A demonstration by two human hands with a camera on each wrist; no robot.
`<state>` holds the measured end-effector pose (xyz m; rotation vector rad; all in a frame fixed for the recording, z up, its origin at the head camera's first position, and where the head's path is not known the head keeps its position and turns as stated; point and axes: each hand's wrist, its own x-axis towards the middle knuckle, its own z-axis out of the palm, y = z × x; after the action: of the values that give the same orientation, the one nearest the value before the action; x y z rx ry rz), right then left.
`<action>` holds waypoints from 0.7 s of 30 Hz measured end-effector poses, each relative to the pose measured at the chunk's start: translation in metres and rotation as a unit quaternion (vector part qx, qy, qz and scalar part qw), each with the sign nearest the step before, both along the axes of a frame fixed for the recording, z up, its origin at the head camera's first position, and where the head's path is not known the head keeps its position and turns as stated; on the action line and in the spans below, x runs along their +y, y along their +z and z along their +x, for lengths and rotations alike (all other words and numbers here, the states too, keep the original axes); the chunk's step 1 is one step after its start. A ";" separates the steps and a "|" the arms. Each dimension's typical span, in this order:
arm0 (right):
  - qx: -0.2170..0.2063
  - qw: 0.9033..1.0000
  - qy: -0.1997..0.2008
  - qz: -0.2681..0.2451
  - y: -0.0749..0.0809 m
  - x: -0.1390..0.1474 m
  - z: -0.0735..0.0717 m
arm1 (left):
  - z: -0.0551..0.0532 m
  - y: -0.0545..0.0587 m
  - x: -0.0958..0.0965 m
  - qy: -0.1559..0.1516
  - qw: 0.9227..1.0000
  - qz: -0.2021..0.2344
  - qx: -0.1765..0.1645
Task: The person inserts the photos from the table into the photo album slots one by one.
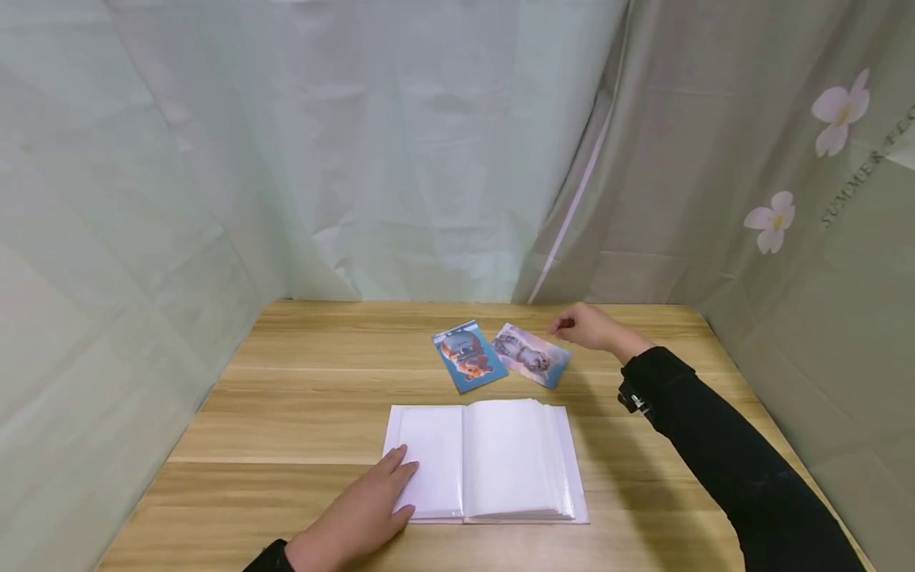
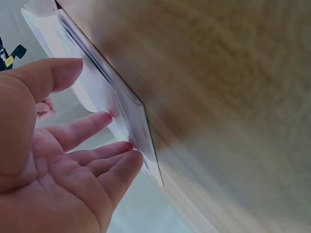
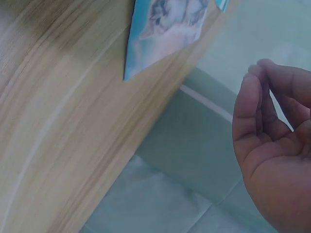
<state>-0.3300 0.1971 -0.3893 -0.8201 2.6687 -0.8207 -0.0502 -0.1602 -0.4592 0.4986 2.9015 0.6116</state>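
A photo album (image 1: 515, 457) with white pages lies spread on the wooden table. My left hand (image 1: 368, 504) rests its fingers, spread and nearly straight, on the album's left page; the left wrist view shows the fingertips (image 2: 111, 116) touching the album's edge (image 2: 119, 92). Beyond the album lie two picture cards: a blue one with cartoon animals (image 1: 468, 355) and a pink-blue one with a grey kitten (image 1: 530, 355). Just right of the kitten card, my right hand (image 1: 589, 326) hovers with thumb and fingertips brought together. Nothing shows between them in the right wrist view (image 3: 272, 131).
Pale curtains (image 1: 429, 159) hang along the back and both sides of the table (image 1: 286, 397). Flowers and lettering are printed on the right curtain (image 1: 808, 302). A black sleeve with a small wrist device (image 1: 634, 400) covers the right arm.
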 end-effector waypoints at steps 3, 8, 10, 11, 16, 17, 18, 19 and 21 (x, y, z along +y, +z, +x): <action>0.000 1.000 -0.020 0.000 -0.003 0.003 -0.003 | 0.000 -0.001 0.000 0.000 1.000 -0.003 -0.001; 0.014 0.999 -0.050 -0.005 -0.018 0.007 -0.009 | -0.001 -0.003 -0.001 -0.004 1.000 -0.007 -0.002; 0.016 0.998 -0.063 -0.009 -0.024 0.007 -0.011 | -0.001 -0.003 -0.001 -0.006 1.000 -0.007 -0.005; 0.015 0.997 -0.070 -0.007 -0.028 0.007 -0.011 | -0.001 -0.002 -0.001 -0.006 1.000 -0.008 -0.006; -0.007 0.995 -0.100 0.026 -0.041 0.004 -0.012 | -0.006 0.002 -0.001 -0.002 0.999 -0.013 -0.035; -0.013 0.994 -0.102 0.033 -0.043 0.004 -0.012 | -0.007 0.002 -0.001 -0.002 0.999 -0.012 -0.039; -0.020 0.994 -0.103 0.040 -0.045 0.003 -0.012 | -0.008 0.003 -0.001 -0.001 0.999 -0.012 -0.044; -0.025 0.993 -0.102 0.046 -0.046 0.002 -0.011 | -0.008 0.004 -0.001 -0.001 0.999 -0.014 -0.047; -0.035 0.993 -0.104 0.054 -0.049 0.000 -0.010 | -0.008 0.004 0.000 -0.001 0.999 -0.014 -0.048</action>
<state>-0.3396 0.1973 -0.4382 -0.4856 2.7400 -0.7282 -0.0587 -0.1606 -0.4552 0.4563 2.8156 0.5758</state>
